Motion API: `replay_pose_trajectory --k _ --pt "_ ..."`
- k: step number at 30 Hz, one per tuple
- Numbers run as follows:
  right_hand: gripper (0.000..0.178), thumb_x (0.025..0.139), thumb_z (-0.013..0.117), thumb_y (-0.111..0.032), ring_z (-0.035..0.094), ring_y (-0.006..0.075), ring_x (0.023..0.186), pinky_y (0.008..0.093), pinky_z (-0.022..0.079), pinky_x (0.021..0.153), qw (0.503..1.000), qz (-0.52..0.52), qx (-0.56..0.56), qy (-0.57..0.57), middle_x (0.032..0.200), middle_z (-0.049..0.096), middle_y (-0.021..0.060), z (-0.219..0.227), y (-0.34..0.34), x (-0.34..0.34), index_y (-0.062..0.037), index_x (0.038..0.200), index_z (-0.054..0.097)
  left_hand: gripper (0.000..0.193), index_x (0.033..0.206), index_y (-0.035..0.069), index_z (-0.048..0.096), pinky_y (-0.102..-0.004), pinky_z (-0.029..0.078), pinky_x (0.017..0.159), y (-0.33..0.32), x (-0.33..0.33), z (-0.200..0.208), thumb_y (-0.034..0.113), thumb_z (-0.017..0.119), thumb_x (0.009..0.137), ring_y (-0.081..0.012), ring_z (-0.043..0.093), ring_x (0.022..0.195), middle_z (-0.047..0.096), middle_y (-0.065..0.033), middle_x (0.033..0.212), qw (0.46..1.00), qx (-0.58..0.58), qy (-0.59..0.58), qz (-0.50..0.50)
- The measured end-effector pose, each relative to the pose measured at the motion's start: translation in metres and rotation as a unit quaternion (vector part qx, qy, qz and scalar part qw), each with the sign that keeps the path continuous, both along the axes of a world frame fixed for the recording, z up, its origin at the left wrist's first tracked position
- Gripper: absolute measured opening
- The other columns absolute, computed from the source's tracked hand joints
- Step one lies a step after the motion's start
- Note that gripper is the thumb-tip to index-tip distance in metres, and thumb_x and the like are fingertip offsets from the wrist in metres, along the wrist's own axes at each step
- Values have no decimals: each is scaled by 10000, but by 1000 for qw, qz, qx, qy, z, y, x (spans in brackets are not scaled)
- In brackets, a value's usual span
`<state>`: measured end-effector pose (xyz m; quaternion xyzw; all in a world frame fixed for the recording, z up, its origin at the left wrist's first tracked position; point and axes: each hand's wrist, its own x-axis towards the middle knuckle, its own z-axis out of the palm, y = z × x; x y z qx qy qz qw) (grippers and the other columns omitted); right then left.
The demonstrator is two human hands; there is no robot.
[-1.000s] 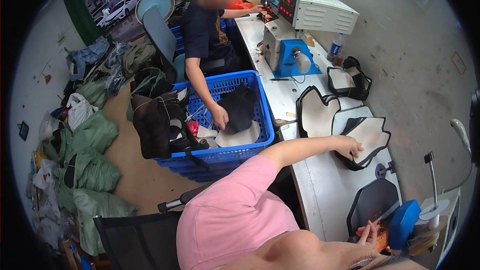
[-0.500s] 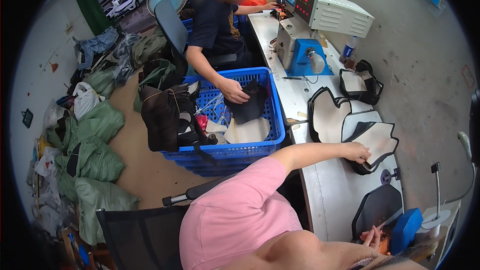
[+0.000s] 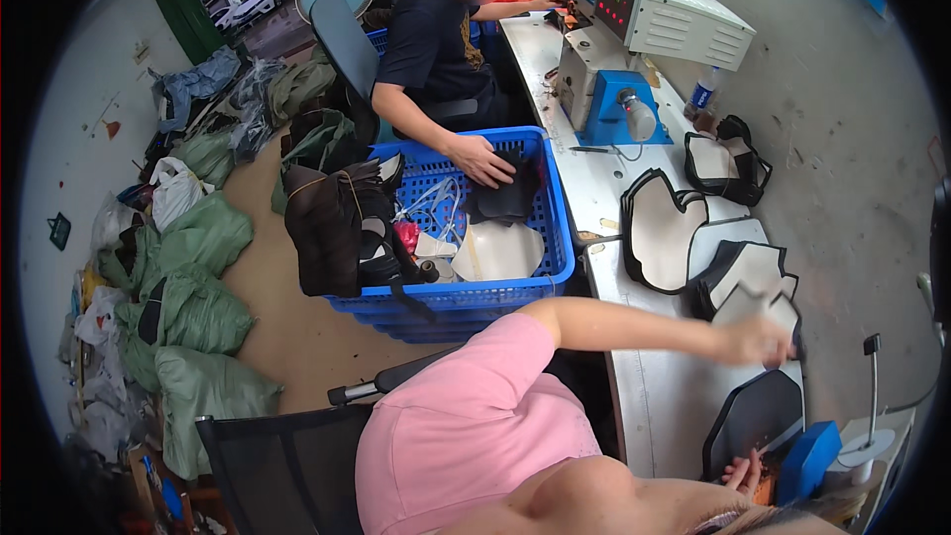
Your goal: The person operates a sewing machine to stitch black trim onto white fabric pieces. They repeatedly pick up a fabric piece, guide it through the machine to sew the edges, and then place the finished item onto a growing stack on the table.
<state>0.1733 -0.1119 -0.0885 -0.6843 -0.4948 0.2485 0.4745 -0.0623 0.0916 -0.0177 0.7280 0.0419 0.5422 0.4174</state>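
Your left hand [image 3: 758, 340], though blurring, seems to be gripping the near edge of a pale panel [image 3: 748, 305], fingers curled. The panel is lying just beyond that hand, overlapping a similar stack [image 3: 765, 262]. Your right hand [image 3: 741, 474] is resting half-curled beside the blue machine part [image 3: 807, 463]; you are hiding too much of it to tell what it holds. A one-edge grip could be letting the panel bend, or the overlap could be dragging neighbours askew. The panel is showing a whitish face and dark edging.
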Motion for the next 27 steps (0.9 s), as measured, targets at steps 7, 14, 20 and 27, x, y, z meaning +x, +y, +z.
replay_pose_trajectory --k 7,14,20,27 --pt "375 913 488 -138 494 115 908 226 426 757 997 -29 72 -27 1154 509 82 41 -9 -60 -86 1280 435 215 722 128 653 -555 338 836 -113 21 -33 299 555 809 -219 591 763 622 -10 732 951 198 170 -166" --pt "317 801 546 39 515 143 894 244 409 791 989 1 149 -10 1062 571 102 37 -8 -69 34 1118 544 239 841 -1 629 -482 308 959 -113 27 -24 177 570 692 -290 542 957 608 -126 832 945 286 133 80" --pt "270 790 544 40 548 166 800 255 436 670 988 -53 90 -113 971 590 106 52 -16 -94 50 1059 570 463 1054 -62 539 -488 226 1021 -106 37 -40 238 562 702 -323 387 1212 468 -213 1229 923 208 287 150" --pt "259 769 558 19 554 296 910 351 423 810 975 -102 67 -188 959 572 156 81 -31 -106 18 1026 589 435 987 -99 537 -411 356 904 -121 37 -23 237 538 713 -366 458 1079 527 -226 1057 913 300 265 84"
